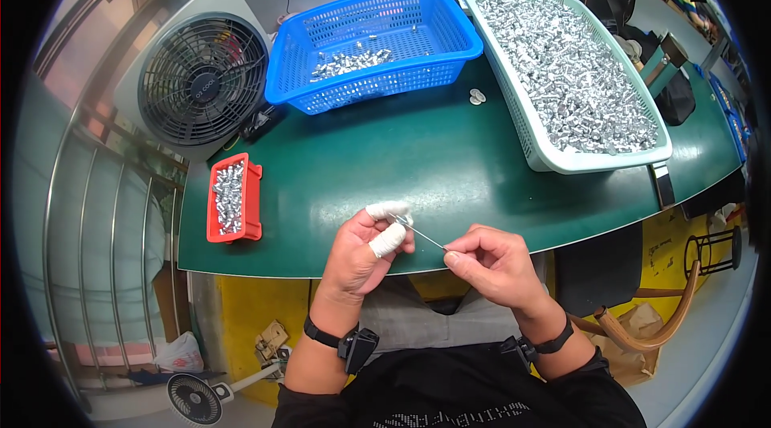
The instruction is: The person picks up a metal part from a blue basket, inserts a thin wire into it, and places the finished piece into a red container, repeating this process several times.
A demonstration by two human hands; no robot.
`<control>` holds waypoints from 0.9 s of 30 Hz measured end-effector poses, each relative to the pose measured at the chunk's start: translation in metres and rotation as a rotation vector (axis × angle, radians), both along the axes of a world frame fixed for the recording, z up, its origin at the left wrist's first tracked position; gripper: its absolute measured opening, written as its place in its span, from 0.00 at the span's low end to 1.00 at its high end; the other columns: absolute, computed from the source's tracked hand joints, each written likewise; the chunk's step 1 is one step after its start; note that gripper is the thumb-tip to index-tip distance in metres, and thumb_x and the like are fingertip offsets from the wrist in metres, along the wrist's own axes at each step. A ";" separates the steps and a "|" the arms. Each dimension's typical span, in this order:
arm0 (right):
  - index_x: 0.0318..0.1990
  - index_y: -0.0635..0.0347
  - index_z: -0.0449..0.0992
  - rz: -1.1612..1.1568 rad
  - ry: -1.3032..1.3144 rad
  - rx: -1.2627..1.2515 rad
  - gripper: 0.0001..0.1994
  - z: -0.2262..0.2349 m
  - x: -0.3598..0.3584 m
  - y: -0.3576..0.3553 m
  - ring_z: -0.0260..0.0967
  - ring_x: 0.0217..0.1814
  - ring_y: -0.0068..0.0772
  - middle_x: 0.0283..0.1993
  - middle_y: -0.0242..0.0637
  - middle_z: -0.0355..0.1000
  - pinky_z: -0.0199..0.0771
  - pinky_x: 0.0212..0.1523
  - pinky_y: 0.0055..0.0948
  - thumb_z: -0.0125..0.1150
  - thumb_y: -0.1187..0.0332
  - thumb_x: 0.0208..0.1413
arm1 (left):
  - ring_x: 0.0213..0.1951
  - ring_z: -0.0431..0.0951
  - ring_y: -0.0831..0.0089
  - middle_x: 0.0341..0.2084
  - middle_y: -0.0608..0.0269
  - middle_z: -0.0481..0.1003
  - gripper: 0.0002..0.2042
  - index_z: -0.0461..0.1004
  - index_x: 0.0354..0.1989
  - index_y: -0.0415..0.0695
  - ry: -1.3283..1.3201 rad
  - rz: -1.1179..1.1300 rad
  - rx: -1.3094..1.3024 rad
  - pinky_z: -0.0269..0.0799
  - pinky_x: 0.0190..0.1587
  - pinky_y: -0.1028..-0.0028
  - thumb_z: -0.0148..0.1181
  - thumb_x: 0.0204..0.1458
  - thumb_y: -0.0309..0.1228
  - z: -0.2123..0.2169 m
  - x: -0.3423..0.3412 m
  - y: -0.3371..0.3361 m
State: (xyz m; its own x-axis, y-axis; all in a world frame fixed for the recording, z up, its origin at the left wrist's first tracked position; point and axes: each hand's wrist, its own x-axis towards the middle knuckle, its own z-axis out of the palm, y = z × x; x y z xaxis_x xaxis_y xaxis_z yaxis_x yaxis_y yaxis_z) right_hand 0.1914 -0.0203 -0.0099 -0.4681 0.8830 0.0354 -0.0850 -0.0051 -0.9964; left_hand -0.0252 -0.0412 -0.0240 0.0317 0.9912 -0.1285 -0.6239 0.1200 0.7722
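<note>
My left hand (358, 254) is raised at the table's near edge, with white wraps on its thumb and a finger. Between those wrapped tips it pinches a small silvery metal part (401, 220), mostly hidden by the fingers. From the right, my right hand (499, 266) grips one end of a thin metal rod (426, 238) between thumb and forefinger. The rod slants up to the left, and its far end meets the pinched part. Whether the tip is inside the part or only against it, I cannot tell.
A red bin (251, 201) of small metal parts stands at left. Behind are a blue basket (373, 89) with some parts and a pale green basket (514, 99) heaped with them. A box fan (207, 87) is at far left; small discs (477, 96) lie mid-table.
</note>
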 end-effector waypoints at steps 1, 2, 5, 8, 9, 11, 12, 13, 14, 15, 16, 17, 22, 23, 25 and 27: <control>0.37 0.66 0.80 0.018 0.036 -0.074 0.03 0.001 -0.001 0.000 0.62 0.29 0.12 0.30 0.28 0.69 0.60 0.26 0.17 0.64 0.79 0.55 | 0.36 0.76 0.70 0.36 0.58 0.77 0.07 0.75 0.43 0.40 -0.001 0.000 0.000 0.73 0.38 0.71 0.60 0.56 0.22 0.001 -0.001 0.000; 0.37 0.66 0.80 0.035 0.072 -0.149 0.03 0.001 -0.001 0.001 0.62 0.28 0.12 0.30 0.29 0.69 0.60 0.26 0.17 0.64 0.79 0.55 | 0.34 0.76 0.70 0.35 0.57 0.77 0.07 0.75 0.43 0.40 0.026 -0.044 0.012 0.73 0.38 0.71 0.60 0.56 0.23 0.001 -0.003 0.001; 0.36 0.65 0.80 -0.006 -0.007 0.043 0.03 0.003 -0.007 0.001 0.63 0.28 0.13 0.29 0.29 0.69 0.61 0.25 0.18 0.64 0.79 0.55 | 0.32 0.76 0.70 0.33 0.56 0.77 0.07 0.75 0.42 0.40 0.079 -0.131 0.035 0.73 0.37 0.71 0.61 0.55 0.24 0.002 -0.006 0.003; 0.35 0.65 0.79 -0.120 -0.234 0.574 0.03 0.002 -0.013 0.005 0.64 0.27 0.14 0.28 0.30 0.69 0.61 0.25 0.19 0.64 0.79 0.54 | 0.30 0.76 0.69 0.30 0.56 0.77 0.08 0.75 0.42 0.39 0.013 -0.110 -0.060 0.72 0.35 0.70 0.60 0.55 0.25 0.001 -0.007 0.003; 0.35 0.65 0.79 -0.157 -0.309 0.730 0.03 0.000 -0.013 0.008 0.64 0.27 0.16 0.28 0.31 0.69 0.61 0.25 0.20 0.65 0.80 0.53 | 0.30 0.76 0.69 0.30 0.56 0.77 0.08 0.75 0.42 0.39 0.011 -0.109 -0.059 0.72 0.35 0.70 0.60 0.55 0.25 0.001 -0.006 0.003; 0.35 0.65 0.79 -0.231 -0.459 1.043 0.04 -0.003 -0.015 0.011 0.65 0.26 0.19 0.28 0.33 0.68 0.61 0.24 0.21 0.66 0.80 0.51 | 0.29 0.75 0.71 0.29 0.57 0.76 0.05 0.74 0.39 0.39 0.080 -0.038 -0.070 0.71 0.34 0.71 0.60 0.55 0.25 0.004 0.000 0.003; 0.35 0.65 0.79 -0.228 -0.459 1.044 0.04 -0.002 -0.016 0.009 0.65 0.26 0.19 0.28 0.33 0.68 0.61 0.24 0.21 0.66 0.80 0.51 | 0.28 0.74 0.71 0.29 0.57 0.76 0.04 0.73 0.38 0.40 0.115 -0.001 -0.076 0.70 0.33 0.71 0.59 0.56 0.25 0.005 0.003 0.003; 0.34 0.65 0.79 -0.183 -0.355 0.813 0.04 -0.001 -0.017 0.007 0.65 0.25 0.20 0.27 0.33 0.68 0.61 0.24 0.21 0.66 0.80 0.51 | 0.28 0.74 0.71 0.29 0.57 0.76 0.04 0.73 0.38 0.40 0.113 0.001 -0.076 0.70 0.33 0.71 0.59 0.56 0.25 0.007 0.004 0.001; 0.34 0.65 0.78 -0.139 -0.251 0.582 0.04 0.000 -0.018 0.004 0.65 0.25 0.21 0.27 0.34 0.68 0.61 0.24 0.22 0.67 0.80 0.50 | 0.28 0.73 0.72 0.29 0.58 0.76 0.04 0.73 0.37 0.40 0.113 0.025 -0.057 0.70 0.32 0.72 0.59 0.56 0.26 0.009 0.005 -0.001; 0.33 0.65 0.78 -0.094 -0.149 0.351 0.05 0.001 -0.019 0.002 0.65 0.25 0.21 0.27 0.34 0.68 0.61 0.23 0.22 0.67 0.81 0.49 | 0.27 0.73 0.72 0.28 0.58 0.76 0.04 0.72 0.36 0.40 0.113 0.049 -0.039 0.69 0.32 0.72 0.59 0.56 0.26 0.011 0.006 -0.003; 0.33 0.65 0.78 -0.093 -0.150 0.352 0.05 0.000 -0.020 0.001 0.65 0.25 0.21 0.27 0.34 0.68 0.61 0.23 0.22 0.67 0.81 0.49 | 0.27 0.73 0.72 0.28 0.59 0.75 0.04 0.72 0.35 0.41 0.114 0.073 -0.020 0.68 0.31 0.73 0.59 0.56 0.26 0.011 0.005 -0.004; 0.33 0.65 0.78 -0.057 -0.070 0.204 0.05 -0.001 -0.021 0.001 0.65 0.24 0.21 0.27 0.34 0.68 0.61 0.23 0.22 0.67 0.81 0.49 | 0.27 0.73 0.72 0.28 0.59 0.75 0.04 0.72 0.35 0.41 0.112 0.075 -0.020 0.68 0.31 0.73 0.59 0.56 0.26 0.008 0.002 -0.005; 0.33 0.66 0.79 -0.136 -0.149 0.460 0.04 -0.008 -0.028 0.000 0.64 0.25 0.18 0.27 0.32 0.68 0.61 0.24 0.20 0.67 0.79 0.51 | 0.31 0.75 0.71 0.33 0.58 0.76 0.06 0.73 0.41 0.39 0.086 -0.028 -0.016 0.72 0.36 0.71 0.59 0.57 0.27 -0.005 -0.011 -0.005; 0.34 0.65 0.79 -0.211 -0.267 0.735 0.03 -0.009 -0.028 0.000 0.63 0.25 0.17 0.28 0.31 0.68 0.61 0.24 0.20 0.67 0.79 0.52 | 0.32 0.76 0.70 0.35 0.58 0.77 0.07 0.74 0.42 0.39 0.113 -0.020 -0.068 0.73 0.37 0.71 0.59 0.58 0.27 -0.004 -0.009 -0.004; 0.34 0.66 0.79 -0.205 -0.256 0.659 0.04 -0.008 -0.027 -0.001 0.63 0.25 0.17 0.27 0.31 0.68 0.61 0.24 0.20 0.67 0.79 0.52 | 0.33 0.76 0.69 0.36 0.57 0.77 0.07 0.74 0.43 0.39 0.139 -0.012 -0.122 0.73 0.38 0.70 0.58 0.58 0.27 -0.002 -0.006 -0.003; 0.36 0.66 0.80 -0.193 -0.234 0.506 0.04 -0.008 -0.024 -0.002 0.62 0.24 0.17 0.27 0.31 0.68 0.61 0.24 0.20 0.66 0.79 0.51 | 0.32 0.76 0.70 0.36 0.58 0.76 0.07 0.74 0.43 0.39 0.190 -0.008 -0.055 0.73 0.38 0.70 0.57 0.59 0.27 0.001 -0.001 -0.003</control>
